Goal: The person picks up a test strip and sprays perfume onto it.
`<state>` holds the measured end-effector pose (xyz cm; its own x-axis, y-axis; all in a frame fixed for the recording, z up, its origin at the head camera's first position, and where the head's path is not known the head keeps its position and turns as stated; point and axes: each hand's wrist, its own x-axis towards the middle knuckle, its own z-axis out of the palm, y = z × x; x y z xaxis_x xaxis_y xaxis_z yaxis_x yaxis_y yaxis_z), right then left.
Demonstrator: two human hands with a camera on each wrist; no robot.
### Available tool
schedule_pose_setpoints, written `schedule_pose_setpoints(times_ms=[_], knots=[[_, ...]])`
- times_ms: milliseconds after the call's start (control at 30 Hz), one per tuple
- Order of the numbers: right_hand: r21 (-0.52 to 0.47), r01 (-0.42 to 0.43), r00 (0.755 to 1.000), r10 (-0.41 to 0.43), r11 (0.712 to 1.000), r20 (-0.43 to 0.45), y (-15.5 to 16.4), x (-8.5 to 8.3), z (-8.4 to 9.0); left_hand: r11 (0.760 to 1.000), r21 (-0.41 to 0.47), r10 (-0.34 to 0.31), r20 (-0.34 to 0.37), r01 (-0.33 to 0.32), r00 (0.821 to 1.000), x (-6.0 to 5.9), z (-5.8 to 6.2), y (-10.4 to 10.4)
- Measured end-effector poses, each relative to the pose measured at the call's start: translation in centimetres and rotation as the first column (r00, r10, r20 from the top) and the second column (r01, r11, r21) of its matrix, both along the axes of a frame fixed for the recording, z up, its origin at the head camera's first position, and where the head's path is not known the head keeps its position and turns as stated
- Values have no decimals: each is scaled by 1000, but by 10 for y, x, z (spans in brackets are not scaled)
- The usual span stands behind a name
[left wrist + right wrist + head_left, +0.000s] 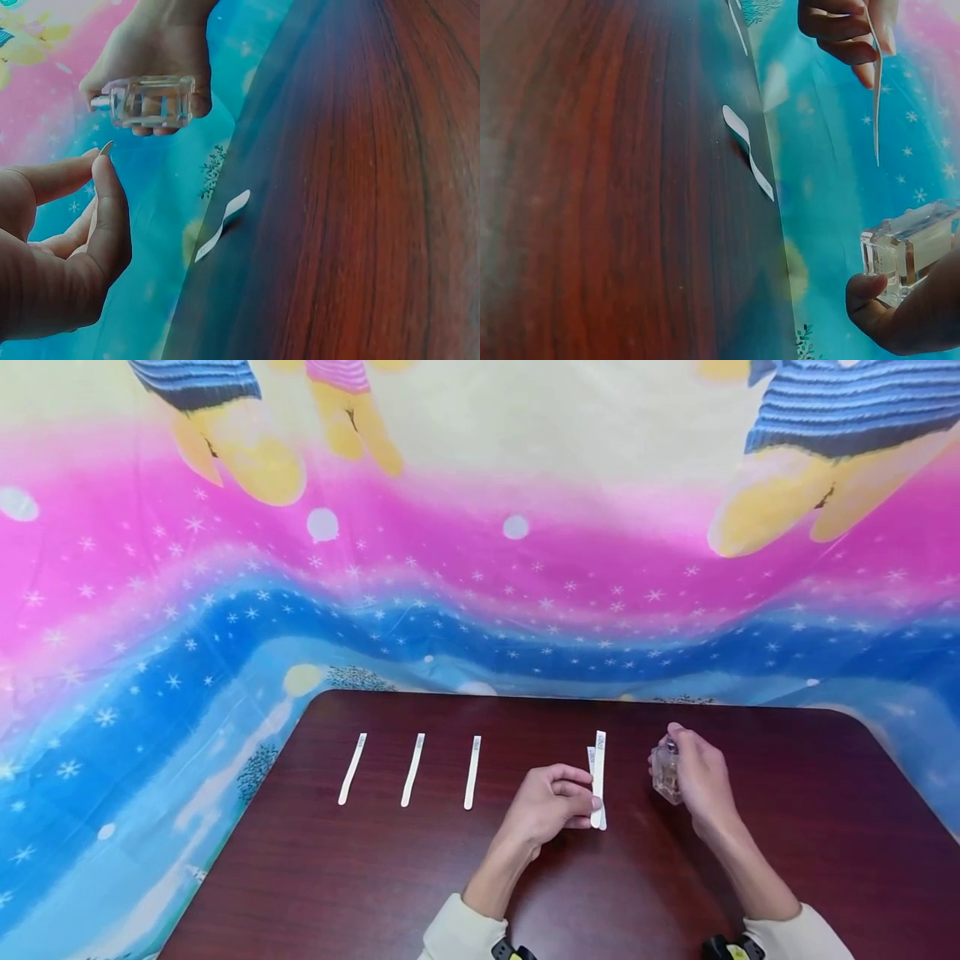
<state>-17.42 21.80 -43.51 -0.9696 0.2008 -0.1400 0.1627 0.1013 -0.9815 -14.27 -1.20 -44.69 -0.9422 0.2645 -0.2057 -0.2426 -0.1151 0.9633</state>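
Observation:
Between its thumb and fingers, my left hand (551, 802) pinches a narrow white perfume test strip (600, 760), held up above the table. The strip appears nearly edge-on in the right wrist view (877, 112). To its right, my right hand (707, 781) grips a clear square glass perfume bottle (666, 777) with its fingers wrapped round it, nozzle end up by the index finger. The bottle (154, 101) is apart from the strip in the left wrist view. Partly hidden behind the held strip, another white strip (591, 755) lies on the table.
Three more white strips, the left one (352, 768), the middle one (412, 770) and the right one (472, 772), lie spaced in a row on the dark wooden table (315, 868). A colourful printed cloth (465, 568) hangs behind the table's far edge.

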Motion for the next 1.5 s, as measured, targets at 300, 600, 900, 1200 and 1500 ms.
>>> schedule_pose_setpoints(times_ms=[300, 600, 900, 1200, 1500], knots=[[106, 41, 999, -38, 994, -30, -6, -8, -2, 1000, 5, -11, -8, 11, 1000, 4, 3, 9], [313, 150, 986, -118, 938, -119, -17, -11, -5, 1000, 14, -9, -13, 9, 1000, 4, 4, 14], [317, 162, 985, -136, 934, -104, -18, -13, -7, 1000, 11, 6, -21, -5, 1000, 2, 6, 13], [31, 77, 997, -76, 997, -21, -13, -10, 2, 1000, 3, 5, -23, -5, 1000, 3, 7, 9], [-66, 82, 997, -81, 994, 16, -8, -5, 7, 1000, -12, 3, -25, -3, 1000, 2, 6, 6]])
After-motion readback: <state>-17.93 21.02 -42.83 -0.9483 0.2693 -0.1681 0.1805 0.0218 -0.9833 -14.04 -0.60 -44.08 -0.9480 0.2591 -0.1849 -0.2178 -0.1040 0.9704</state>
